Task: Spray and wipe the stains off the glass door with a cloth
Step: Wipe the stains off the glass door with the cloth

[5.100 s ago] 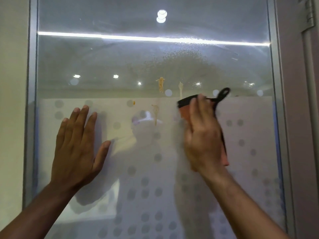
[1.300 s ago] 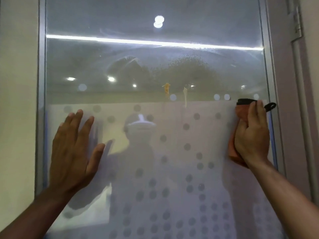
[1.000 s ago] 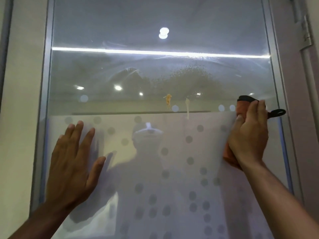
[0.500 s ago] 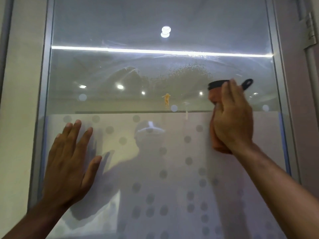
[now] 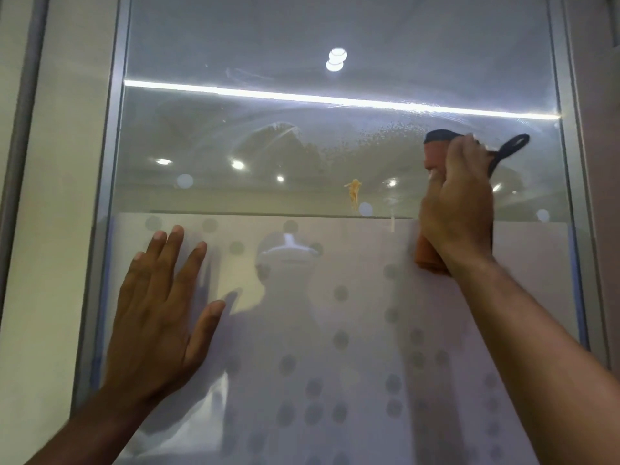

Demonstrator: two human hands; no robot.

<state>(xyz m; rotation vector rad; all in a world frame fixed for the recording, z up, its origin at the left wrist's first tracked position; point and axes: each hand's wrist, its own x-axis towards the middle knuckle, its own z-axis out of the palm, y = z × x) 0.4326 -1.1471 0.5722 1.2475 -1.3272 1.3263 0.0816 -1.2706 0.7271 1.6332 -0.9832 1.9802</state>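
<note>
The glass door [image 5: 335,135] fills the view, clear above and frosted with grey dots below. An orange stain [image 5: 353,193] clings to the clear part near the middle, with a thin pale streak [image 5: 392,221] just right of it. A patch of fine spray droplets [image 5: 379,137] fogs the glass above them. My right hand [image 5: 458,209] presses an orange cloth [image 5: 432,156] with a dark edge and hanging loop against the glass, right of the stains. My left hand [image 5: 161,313] lies flat on the frosted glass at the lower left, fingers spread.
A silver metal frame [image 5: 110,196] borders the glass on the left, and another strip [image 5: 567,196] on the right. A cream wall [image 5: 60,229] lies beyond the left frame. Ceiling lights and a bright light bar [image 5: 335,99] reflect in the glass.
My right hand has swept the cloth from the right edge up and left toward the stains. The pale streak has shrunk. Of the several stains seen earliest, two remain. My left hand stays put.
</note>
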